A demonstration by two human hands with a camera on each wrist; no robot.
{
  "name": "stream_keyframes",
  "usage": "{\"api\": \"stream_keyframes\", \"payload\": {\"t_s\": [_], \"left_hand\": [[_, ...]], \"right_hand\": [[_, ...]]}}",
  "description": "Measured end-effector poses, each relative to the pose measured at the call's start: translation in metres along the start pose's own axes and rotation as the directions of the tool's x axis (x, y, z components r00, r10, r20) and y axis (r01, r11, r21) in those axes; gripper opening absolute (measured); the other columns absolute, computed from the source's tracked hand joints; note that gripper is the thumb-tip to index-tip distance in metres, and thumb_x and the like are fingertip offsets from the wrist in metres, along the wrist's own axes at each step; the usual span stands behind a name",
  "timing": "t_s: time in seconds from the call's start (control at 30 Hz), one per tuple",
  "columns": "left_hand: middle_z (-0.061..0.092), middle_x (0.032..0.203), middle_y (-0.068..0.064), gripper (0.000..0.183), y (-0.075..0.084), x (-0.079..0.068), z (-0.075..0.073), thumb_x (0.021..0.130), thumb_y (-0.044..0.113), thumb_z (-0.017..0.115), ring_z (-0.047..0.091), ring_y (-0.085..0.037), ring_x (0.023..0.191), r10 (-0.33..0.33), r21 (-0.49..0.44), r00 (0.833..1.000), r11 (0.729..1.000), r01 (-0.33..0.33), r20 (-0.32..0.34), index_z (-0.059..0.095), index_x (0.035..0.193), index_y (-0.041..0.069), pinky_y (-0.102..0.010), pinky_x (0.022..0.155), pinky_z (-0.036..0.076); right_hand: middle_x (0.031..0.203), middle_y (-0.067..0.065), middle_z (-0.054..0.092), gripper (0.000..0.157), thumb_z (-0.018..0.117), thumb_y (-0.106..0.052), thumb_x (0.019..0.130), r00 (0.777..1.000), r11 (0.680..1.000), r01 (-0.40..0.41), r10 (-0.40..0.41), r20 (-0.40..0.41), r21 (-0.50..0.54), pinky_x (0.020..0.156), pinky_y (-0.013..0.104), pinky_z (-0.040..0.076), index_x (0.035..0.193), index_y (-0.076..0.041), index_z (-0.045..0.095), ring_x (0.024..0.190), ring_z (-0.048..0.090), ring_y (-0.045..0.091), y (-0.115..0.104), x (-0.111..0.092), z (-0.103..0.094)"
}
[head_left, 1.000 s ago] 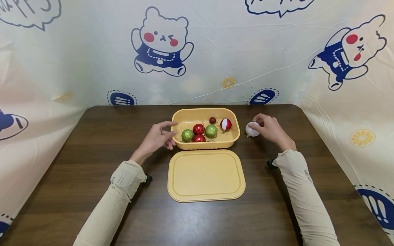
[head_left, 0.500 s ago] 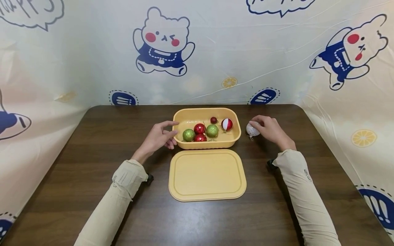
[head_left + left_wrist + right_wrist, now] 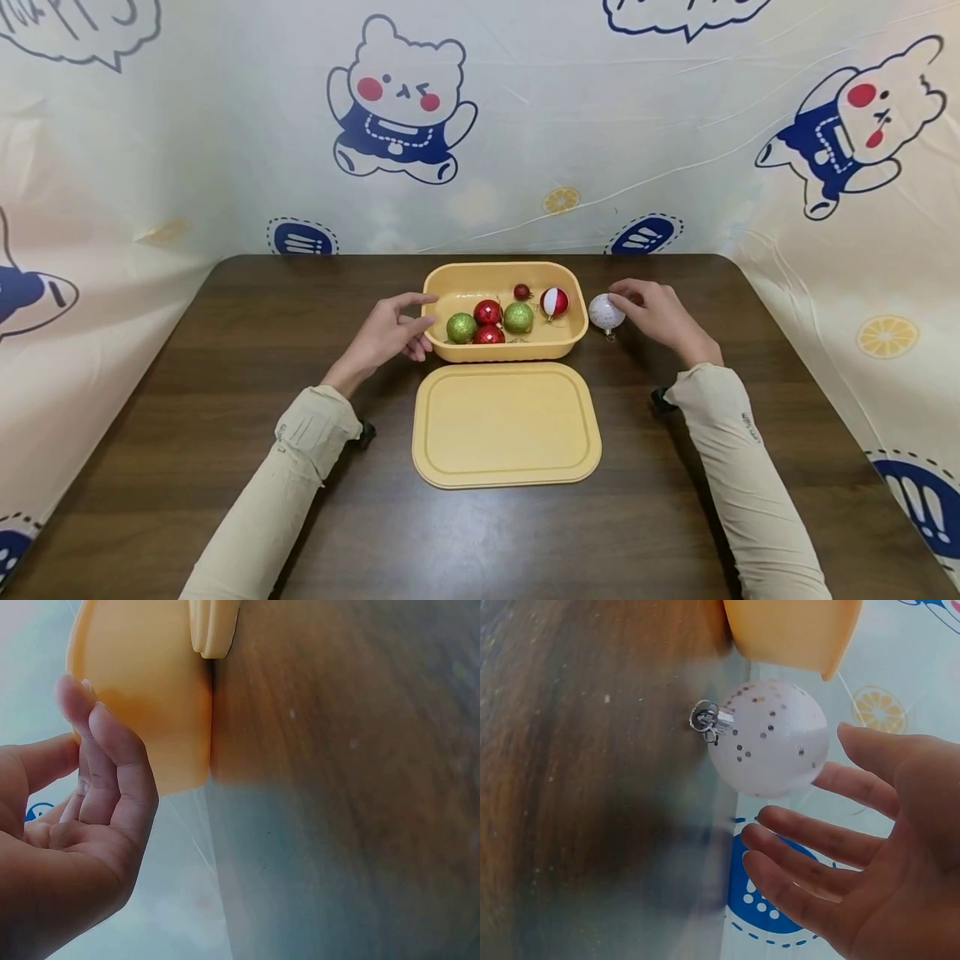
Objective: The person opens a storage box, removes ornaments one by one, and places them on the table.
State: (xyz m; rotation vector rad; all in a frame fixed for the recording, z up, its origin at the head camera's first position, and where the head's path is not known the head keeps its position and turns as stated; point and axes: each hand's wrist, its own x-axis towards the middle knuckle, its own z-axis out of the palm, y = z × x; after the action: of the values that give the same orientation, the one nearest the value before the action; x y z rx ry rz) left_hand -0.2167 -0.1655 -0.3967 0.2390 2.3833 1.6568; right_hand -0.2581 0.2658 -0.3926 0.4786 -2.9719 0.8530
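A white speckled Christmas ball [image 3: 607, 313] with a silver cap rests on the table just right of the yellow box [image 3: 506, 353]. My right hand [image 3: 660, 317] is beside it with fingers spread. In the right wrist view the thumb is apart from the Christmas ball [image 3: 769, 739]; the index finger lies partly behind it, so contact is unclear. My left hand [image 3: 390, 332] is at the box's left end, index finger and thumb at the rim, the other fingers loosely bent outside the wall. The left wrist view shows those fingertips against the box wall [image 3: 169, 712].
Inside the box are green glitter balls [image 3: 518, 317], red balls [image 3: 487, 312], a small dark red ball [image 3: 521, 292] and a red-and-white ball [image 3: 554, 302]. A yellow lid [image 3: 507, 425] lies flat in front of the box on the dark wooden table [image 3: 480, 542]. A printed cloth [image 3: 510, 150] hangs behind.
The white ball has shifted left, closer to the box, and now sits clear of my right thumb. My right hand has stayed almost in place. My left hand has stayed at the box.
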Motion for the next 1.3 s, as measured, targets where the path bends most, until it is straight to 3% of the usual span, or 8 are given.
{"api": "stream_keyframes", "payload": {"t_s": [0.3, 0.67, 1.13, 1.3], "left_hand": [[0.068, 0.071, -0.017, 0.043, 0.0, 0.0, -0.001, 0.101, 0.011, 0.059, 0.064, -0.024, 0.053, -0.003, -0.01, 1.0, 1.0, 0.003, 0.002, 0.05, 0.143, 0.006, -0.036, 0.056, 0.059], [0.068, 0.069, -0.016, 0.043, 0.001, 0.001, -0.004, 0.101, 0.01, 0.058, 0.063, -0.022, 0.052, 0.004, -0.002, 1.0, 1.0, -0.004, 0.007, 0.05, 0.143, 0.004, -0.034, 0.055, 0.058], [0.069, 0.071, -0.019, 0.044, -0.002, -0.004, -0.011, 0.101, 0.011, 0.06, 0.064, -0.023, 0.053, -0.022, 0.007, 1.0, 1.0, 0.022, 0.014, 0.05, 0.143, 0.004, -0.035, 0.056, 0.059], [0.069, 0.073, -0.021, 0.044, -0.001, -0.001, -0.012, 0.101, 0.011, 0.06, 0.065, -0.024, 0.054, -0.019, -0.002, 0.999, 1.0, 0.019, 0.03, 0.05, 0.144, 0.004, -0.038, 0.059, 0.06]], "right_hand": [[0.126, 0.018, 0.064, 0.037, 0.056, -0.028, 0.103, 1.0, 1.0, 0.012, -0.012, -0.024, 0.005, 0.096, 0.053, 0.05, 0.128, -0.001, 0.062, 0.112, 0.061, 0.034, -0.015, -0.001, -0.004], [0.127, 0.016, 0.063, 0.034, 0.06, -0.023, 0.102, 0.998, 0.998, 0.056, -0.055, -0.04, 0.024, 0.097, 0.052, 0.05, 0.13, -0.004, 0.061, 0.113, 0.06, 0.032, -0.05, -0.002, -0.004], [0.133, 0.017, 0.061, 0.036, 0.066, -0.016, 0.097, 0.991, 0.991, 0.137, -0.137, 0.007, 0.001, 0.109, 0.052, 0.04, 0.129, -0.001, 0.063, 0.129, 0.05, 0.034, -0.092, 0.02, 0.018], [0.13, 0.019, 0.062, 0.034, 0.065, -0.014, 0.097, 0.984, 0.979, 0.176, -0.174, 0.029, -0.105, 0.11, 0.055, 0.036, 0.127, 0.001, 0.064, 0.127, 0.052, 0.036, -0.098, 0.027, 0.032]]}}
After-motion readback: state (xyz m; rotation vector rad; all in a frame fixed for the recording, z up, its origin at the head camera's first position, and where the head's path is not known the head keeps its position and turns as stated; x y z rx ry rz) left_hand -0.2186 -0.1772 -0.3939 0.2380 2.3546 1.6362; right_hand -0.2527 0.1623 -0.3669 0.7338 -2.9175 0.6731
